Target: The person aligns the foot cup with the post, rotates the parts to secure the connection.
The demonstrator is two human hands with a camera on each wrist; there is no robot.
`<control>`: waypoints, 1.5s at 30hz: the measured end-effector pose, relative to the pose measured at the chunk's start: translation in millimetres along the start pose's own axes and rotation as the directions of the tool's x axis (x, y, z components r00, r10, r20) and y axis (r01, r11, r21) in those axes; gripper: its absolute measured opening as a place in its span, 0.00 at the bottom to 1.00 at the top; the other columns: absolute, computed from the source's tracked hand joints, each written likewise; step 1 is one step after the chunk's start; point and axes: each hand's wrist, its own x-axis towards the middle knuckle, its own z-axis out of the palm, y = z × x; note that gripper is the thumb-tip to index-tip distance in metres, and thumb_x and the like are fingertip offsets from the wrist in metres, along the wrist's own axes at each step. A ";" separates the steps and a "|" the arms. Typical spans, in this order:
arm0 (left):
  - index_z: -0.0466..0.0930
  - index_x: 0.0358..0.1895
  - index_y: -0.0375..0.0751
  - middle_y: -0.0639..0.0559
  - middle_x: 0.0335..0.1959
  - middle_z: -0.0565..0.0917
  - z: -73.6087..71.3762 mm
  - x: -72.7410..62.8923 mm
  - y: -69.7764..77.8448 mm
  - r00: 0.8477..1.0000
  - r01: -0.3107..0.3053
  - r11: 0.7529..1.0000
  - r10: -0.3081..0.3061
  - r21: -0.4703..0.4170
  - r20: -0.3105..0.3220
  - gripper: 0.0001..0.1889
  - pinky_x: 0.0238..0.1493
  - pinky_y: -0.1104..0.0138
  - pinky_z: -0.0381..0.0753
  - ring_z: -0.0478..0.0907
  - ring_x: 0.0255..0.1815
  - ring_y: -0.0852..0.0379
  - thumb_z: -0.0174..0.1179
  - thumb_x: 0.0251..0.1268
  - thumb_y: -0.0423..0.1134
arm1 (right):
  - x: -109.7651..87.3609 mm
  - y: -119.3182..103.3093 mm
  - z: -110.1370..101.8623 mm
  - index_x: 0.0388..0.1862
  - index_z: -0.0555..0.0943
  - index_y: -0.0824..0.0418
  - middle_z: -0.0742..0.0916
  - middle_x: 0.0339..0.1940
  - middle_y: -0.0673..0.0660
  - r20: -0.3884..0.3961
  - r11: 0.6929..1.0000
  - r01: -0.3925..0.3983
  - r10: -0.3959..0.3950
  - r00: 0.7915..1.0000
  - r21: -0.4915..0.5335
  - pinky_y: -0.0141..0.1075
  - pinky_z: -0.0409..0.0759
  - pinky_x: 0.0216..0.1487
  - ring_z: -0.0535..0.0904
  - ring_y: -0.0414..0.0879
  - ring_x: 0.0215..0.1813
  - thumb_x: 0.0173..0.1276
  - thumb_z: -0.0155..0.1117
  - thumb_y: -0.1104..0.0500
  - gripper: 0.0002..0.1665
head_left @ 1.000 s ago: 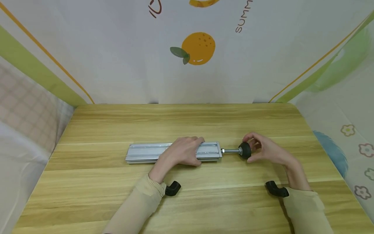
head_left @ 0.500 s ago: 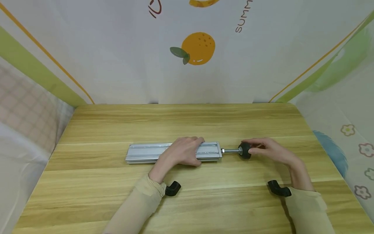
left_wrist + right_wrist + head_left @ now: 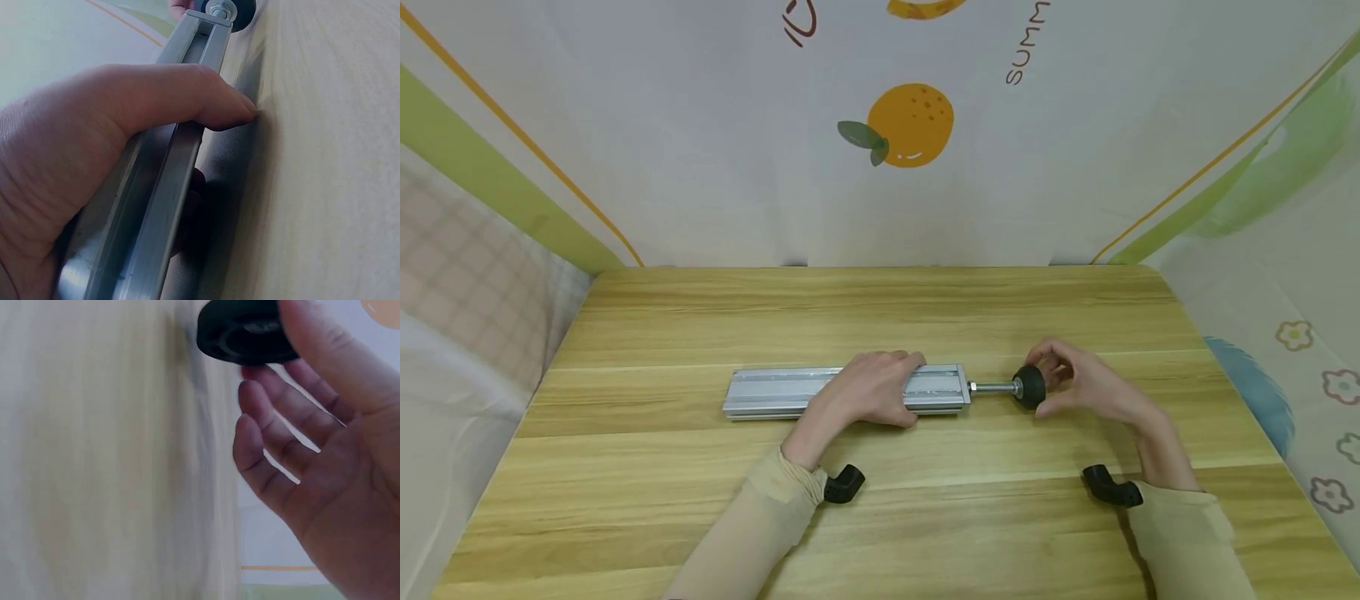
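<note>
A silver aluminium profile [image 3: 775, 390] lies lengthwise across the table in the head view. My left hand [image 3: 868, 387] grips it right of its middle, thumb along the near side and fingers over the far side. Out of the profile's right end runs a threaded rod [image 3: 995, 387] with a nut, tipped by a black levelling foot [image 3: 1030, 387]. My right hand [image 3: 1090, 387] holds the foot's rim between thumb and fingertips. In the right wrist view the foot's hollow underside [image 3: 247, 337] faces the palm, and the other fingers are loosely bent.
The wood-grain table [image 3: 880, 533] extends around the profile on all sides. Behind it hangs a white curtain [image 3: 722, 150] with fruit prints. Black curved pieces [image 3: 844, 483] sit at both sleeve cuffs.
The right hand's thumb and fingers closed in over the foot half a second ago, then spread back to the rim, much as one second ago. The left hand and profile stay put.
</note>
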 end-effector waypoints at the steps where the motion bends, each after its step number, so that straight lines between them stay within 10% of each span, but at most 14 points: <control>1: 0.73 0.68 0.45 0.48 0.57 0.86 -0.1 0.0 0.0 1.000 0.000 1.000 0.000 -0.001 0.000 0.40 0.54 0.55 0.85 0.85 0.52 0.52 0.74 0.48 0.51 | -0.9 0.2 -0.9 0.60 0.77 0.63 0.86 0.48 0.59 -0.001 1.000 -0.005 0.005 1.000 -0.007 0.31 0.81 0.49 0.80 0.36 0.46 0.56 0.81 0.60 0.33; 7: 0.73 0.68 0.45 0.49 0.56 0.86 -0.5 -0.4 0.1 1.000 0.001 1.000 -0.001 -0.009 -0.002 0.40 0.51 0.56 0.85 0.84 0.48 0.54 0.73 0.48 0.51 | -5.1 -0.2 -7.0 0.68 0.77 0.68 0.87 0.58 0.67 0.049 0.997 -0.072 0.073 0.996 -0.018 0.28 0.83 0.50 0.82 0.27 0.52 0.76 0.62 0.57 0.26; 17: 0.72 0.69 0.45 0.49 0.56 0.86 -0.4 -0.4 0.6 1.000 0.005 1.000 -0.005 -0.011 0.006 0.40 0.52 0.57 0.85 0.83 0.47 0.54 0.73 0.48 0.51 | -4.6 -0.2 -7.0 0.69 0.78 0.66 0.86 0.62 0.68 0.048 0.998 -0.055 0.057 0.997 -0.030 0.25 0.81 0.52 0.78 0.24 0.57 0.76 0.63 0.55 0.26; 35: 0.73 0.68 0.44 0.49 0.55 0.86 0.8 0.6 -0.3 1.000 -0.002 1.000 0.002 -0.013 -0.001 0.40 0.50 0.56 0.85 0.83 0.46 0.54 0.73 0.48 0.50 | 2.7 -4.5 2.0 0.56 0.73 0.62 0.83 0.47 0.60 0.005 0.999 -0.034 0.034 0.999 -0.004 0.32 0.80 0.47 0.78 0.42 0.44 0.44 0.87 0.61 0.41; 45: 0.72 0.68 0.44 0.49 0.53 0.87 -0.7 -0.4 0.2 1.000 -0.003 1.000 0.003 -0.009 0.004 0.40 0.48 0.58 0.85 0.81 0.42 0.56 0.73 0.48 0.50 | -1.9 -0.6 -4.8 0.62 0.81 0.67 0.88 0.48 0.60 0.018 0.998 -0.047 0.047 0.999 -0.038 0.30 0.82 0.44 0.81 0.34 0.44 0.69 0.70 0.59 0.25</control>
